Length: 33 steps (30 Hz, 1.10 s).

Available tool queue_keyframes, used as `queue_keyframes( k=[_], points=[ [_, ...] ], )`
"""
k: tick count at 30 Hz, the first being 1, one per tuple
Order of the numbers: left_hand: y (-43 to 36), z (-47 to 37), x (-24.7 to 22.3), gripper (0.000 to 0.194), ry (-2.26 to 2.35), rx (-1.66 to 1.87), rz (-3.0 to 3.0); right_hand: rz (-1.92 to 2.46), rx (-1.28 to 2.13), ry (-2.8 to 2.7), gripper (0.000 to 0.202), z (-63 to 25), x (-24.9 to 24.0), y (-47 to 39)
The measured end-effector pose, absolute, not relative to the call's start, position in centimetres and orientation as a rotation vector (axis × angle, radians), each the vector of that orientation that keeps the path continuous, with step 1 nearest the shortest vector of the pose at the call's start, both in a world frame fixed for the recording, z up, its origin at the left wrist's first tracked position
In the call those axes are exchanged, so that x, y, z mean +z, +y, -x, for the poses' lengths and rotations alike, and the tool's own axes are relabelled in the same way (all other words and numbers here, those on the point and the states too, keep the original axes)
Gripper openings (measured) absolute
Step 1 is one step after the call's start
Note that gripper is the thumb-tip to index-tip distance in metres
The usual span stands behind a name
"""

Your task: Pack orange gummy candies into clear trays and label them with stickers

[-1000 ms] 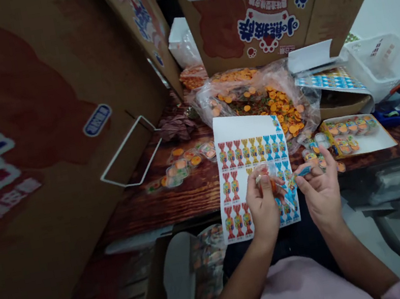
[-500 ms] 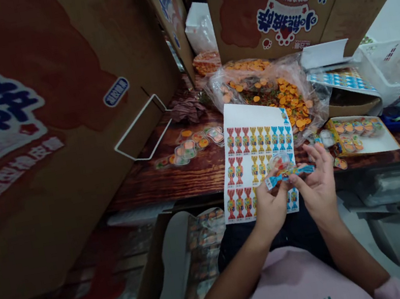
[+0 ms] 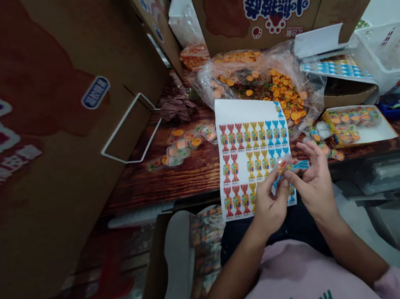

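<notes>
My left hand [image 3: 271, 204] pinches a small clear plastic candy pack [image 3: 284, 162] with orange and red bits inside. A blue candy-shaped sticker [image 3: 300, 165] lies against the pack, one end sticking out to the right. Thumb and fingers of my right hand [image 3: 314, 188] press on the sticker and pack, while its other fingers stretch upward. Under both hands is a white sticker sheet [image 3: 230, 113], leaning from my lap onto the table edge. It carries rows of red, yellow and blue candy-shaped stickers, with a bare gap in the middle row.
A clear bag of orange candies [image 3: 287, 98] lies behind the sheet. Several filled packs [image 3: 179, 150] are on the wooden table [image 3: 130, 190] at left. On the right stand a shallow yellow box [image 3: 373, 132] and a white basket [image 3: 399, 50]. Large cartons [image 3: 70, 157] rise at left and back.
The sticker lay stretched flat across the pack; now its left part bends down around it. The pack has tilted between my fingers. The whole view has shifted slightly.
</notes>
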<state>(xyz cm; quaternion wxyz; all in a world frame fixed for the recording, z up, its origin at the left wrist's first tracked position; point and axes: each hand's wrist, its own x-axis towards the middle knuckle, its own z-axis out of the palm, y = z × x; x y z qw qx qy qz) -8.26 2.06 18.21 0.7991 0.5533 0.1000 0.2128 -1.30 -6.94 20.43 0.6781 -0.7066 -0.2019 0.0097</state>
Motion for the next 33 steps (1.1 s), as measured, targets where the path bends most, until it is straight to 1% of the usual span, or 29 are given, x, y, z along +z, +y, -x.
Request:
queue_keyframes(
  k=[3, 6, 8, 9, 12, 13, 15, 17, 20, 24, 27, 28, 31, 32, 33],
  points=[
    [2.6, 8.5, 17.9, 0.044, 0.133, 0.498, -1.314, 1.603, 0.035, -0.467, 0.068, 1.3, 20.3, -7.1],
    [3.2, 8.3, 17.8, 0.035, 0.214, 0.56, -1.4, 1.689, 0.096, -0.477, 0.066, 0.7, 20.1, -7.5],
    [3.3, 8.2, 17.8, 0.036, 0.272, 0.576, -1.383, 1.715, 0.124, -0.493, 0.066, 0.1, 20.0, -7.8],
    [3.3, 8.1, 17.7, 0.038, 0.294, 0.567, -1.358, 1.684, 0.135, -0.524, 0.061, -0.3, 20.0, -8.0],
    [3.0, 8.0, 17.5, 0.046, 0.408, 0.516, -1.246, 1.497, 0.209, -0.657, 0.02, -0.9, 20.1, -8.4],
    [2.9, 7.9, 17.3, 0.047, 0.461, 0.515, -1.207, 1.456, 0.228, -0.677, 0.013, -0.9, 20.1, -8.4],
    [2.7, 7.7, 17.0, 0.048, 0.532, 0.539, -1.133, 1.459, 0.212, -0.666, 0.016, -0.7, 20.1, -8.3],
    [2.6, 7.3, 16.7, 0.047, 0.548, 0.603, -1.033, 1.532, 0.124, -0.629, 0.015, -0.5, 19.8, -8.1],
    [2.9, 6.8, 16.2, 0.052, 0.506, 0.589, -0.872, 1.608, -0.01, -0.606, 0.019, -0.1, 19.1, -7.7],
    [4.0, 6.8, 15.9, 0.06, 0.312, 0.222, -0.752, 1.578, -0.086, -0.741, 0.026, 0.7, 18.4, -7.3],
    [5.1, 6.8, 15.9, 0.064, 0.174, -0.021, -0.715, 1.636, -0.175, -0.772, 0.027, 1.5, 18.1, -6.9],
    [5.4, 6.8, 15.9, 0.063, 0.147, -0.072, -0.71, 1.648, -0.204, -0.732, 0.035, 1.6, 18.1, -6.7],
    [5.3, 6.6, 16.0, 0.056, 0.154, -0.097, -0.714, 1.644, -0.179, -0.645, 0.08, 1.4, 17.9, -6.4],
    [5.1, 6.5, 16.1, 0.054, 0.178, -0.057, -0.738, 1.642, -0.145, -0.647, 0.087, 1.1, 17.9, -6.4],
    [4.8, 6.6, 16.2, 0.052, 0.201, 0.001, -0.779, 1.645, -0.109, -0.653, 0.09, 0.7, 17.8, -6.4]
  ],
)
